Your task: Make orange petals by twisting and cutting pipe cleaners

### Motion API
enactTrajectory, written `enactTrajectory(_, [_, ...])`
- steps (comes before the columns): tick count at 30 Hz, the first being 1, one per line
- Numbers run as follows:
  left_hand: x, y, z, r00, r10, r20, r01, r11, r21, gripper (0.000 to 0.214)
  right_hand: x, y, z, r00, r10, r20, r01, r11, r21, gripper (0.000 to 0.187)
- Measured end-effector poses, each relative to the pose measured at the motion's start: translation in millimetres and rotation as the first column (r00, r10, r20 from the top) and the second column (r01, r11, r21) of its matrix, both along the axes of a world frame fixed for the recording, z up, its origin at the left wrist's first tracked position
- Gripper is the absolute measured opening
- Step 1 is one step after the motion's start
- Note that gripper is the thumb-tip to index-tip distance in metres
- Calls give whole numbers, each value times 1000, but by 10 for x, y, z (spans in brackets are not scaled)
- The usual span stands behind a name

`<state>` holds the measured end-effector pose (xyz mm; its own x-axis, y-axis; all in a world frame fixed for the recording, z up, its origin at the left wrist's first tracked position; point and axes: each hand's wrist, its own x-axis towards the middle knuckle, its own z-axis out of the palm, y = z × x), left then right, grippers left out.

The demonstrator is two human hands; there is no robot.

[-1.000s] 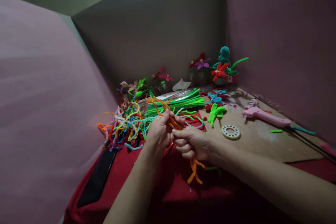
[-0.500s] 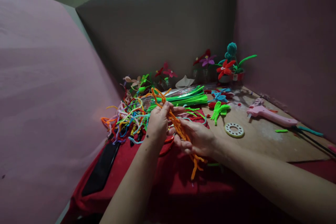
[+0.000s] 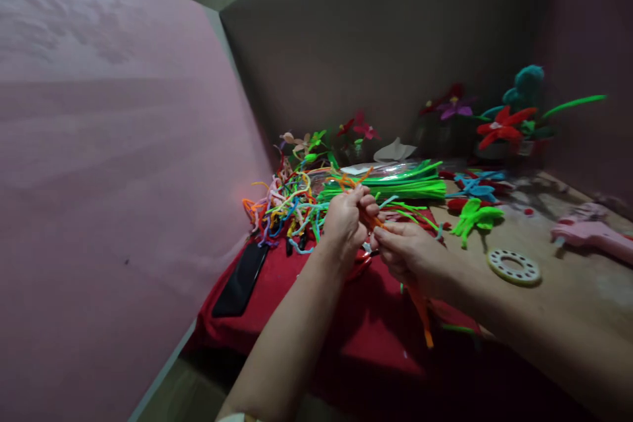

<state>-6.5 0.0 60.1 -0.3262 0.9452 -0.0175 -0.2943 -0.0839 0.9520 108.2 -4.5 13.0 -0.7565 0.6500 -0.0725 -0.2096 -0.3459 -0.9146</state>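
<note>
My left hand [image 3: 346, 223] is closed around the upper part of a bunch of orange pipe cleaners [image 3: 368, 216]. My right hand [image 3: 410, 254] pinches the same bunch just below, and its loose ends hang under my right wrist over the red cloth [image 3: 297, 290]. Both hands are held close together above the cloth, right in front of a tangled heap of mixed-colour pipe cleaners [image 3: 287, 208].
A pack of straight green pipe cleaners [image 3: 395, 181] lies behind my hands. Finished pipe-cleaner flowers [image 3: 504, 122] stand by the back wall. On the wooden table [image 3: 558, 237] lie a green bent piece [image 3: 477, 216], a white ring [image 3: 513, 267] and a pink glue gun [image 3: 591, 234]. A black flat object [image 3: 241, 280] lies at the left.
The view has swung to the left. Both hands have drawn the orange bunch tighter together; my right hand now pinches it higher, close to my left hand.
</note>
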Motion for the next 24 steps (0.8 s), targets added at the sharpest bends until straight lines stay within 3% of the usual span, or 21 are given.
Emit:
enactTrajectory(4, [-151,63,73,995,-12,102,5,997,76,27,20,-81,-7,999,34,28,-34,999,6,27])
enactTrajectory(8, [-229,103,118,997,38,63,-47,988,146,29,40,-62,7,996,86,14,-85,995,-43,28])
enactTrajectory(11, [-384,144,170,987,153,-41,-142,969,203,24,78,-33,-20,994,109,-11,-110,991,-76,27])
enactTrajectory(13, [-609,143,226,948,294,-126,-256,934,250,20,131,-6,-53,994,104,-20,-105,989,-100,26])
enactTrajectory(16, [-1116,23,312,803,517,-296,-439,850,293,14,230,63,-92,996,54,-75,-65,984,-164,24])
enactTrajectory(19, [-1690,-224,334,542,652,-531,-590,745,313,5,294,145,-111,986,12,-169,-52,972,-230,22])
enactTrajectory(21, [-2021,-394,282,355,619,-700,-653,700,288,8,302,186,-127,979,15,-203,-70,962,-263,20])
enactTrajectory(24, [-2361,-543,95,190,369,-910,-691,708,143,4,285,214,-162,978,43,-204,-102,953,-286,18])
